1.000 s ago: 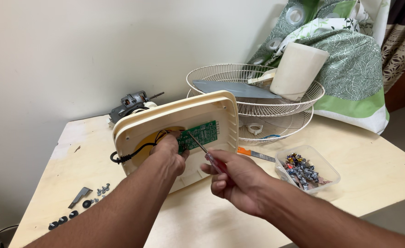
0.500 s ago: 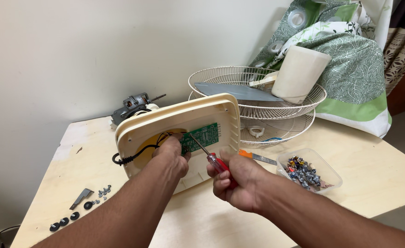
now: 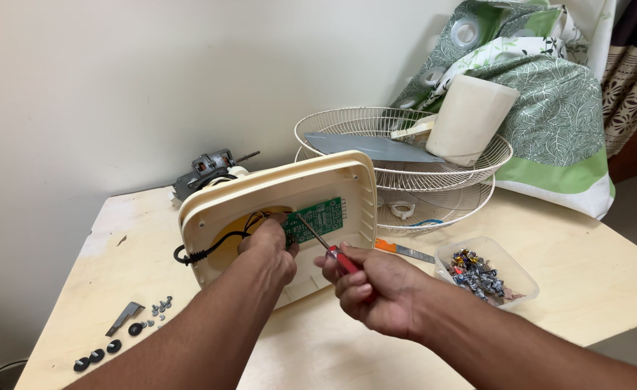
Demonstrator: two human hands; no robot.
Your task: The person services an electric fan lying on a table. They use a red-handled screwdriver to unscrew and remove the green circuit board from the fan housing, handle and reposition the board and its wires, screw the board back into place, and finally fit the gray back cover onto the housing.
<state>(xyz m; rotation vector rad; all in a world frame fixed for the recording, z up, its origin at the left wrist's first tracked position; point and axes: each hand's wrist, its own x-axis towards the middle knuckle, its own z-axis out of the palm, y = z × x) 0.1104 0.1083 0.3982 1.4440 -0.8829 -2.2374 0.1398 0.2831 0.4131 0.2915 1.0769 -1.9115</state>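
Note:
A cream plastic fan base stands tilted on its edge on the table, its hollow underside facing me. Inside it sit a green circuit board and a black cable. My left hand reaches into the cavity and pinches the board's left edge. My right hand grips a red-handled screwdriver, whose thin shaft points up-left with its tip at the board, close to my left fingers.
Two white wire fan grilles are stacked behind, holding a grey blade and a cream housing. A motor lies at the back left. A clear tray of small parts, an orange tool, loose screws and black caps lie about.
My right hand has shifted a little down and to the right with the screwdriver, its red handle now showing more. The left hand stays inside the base.

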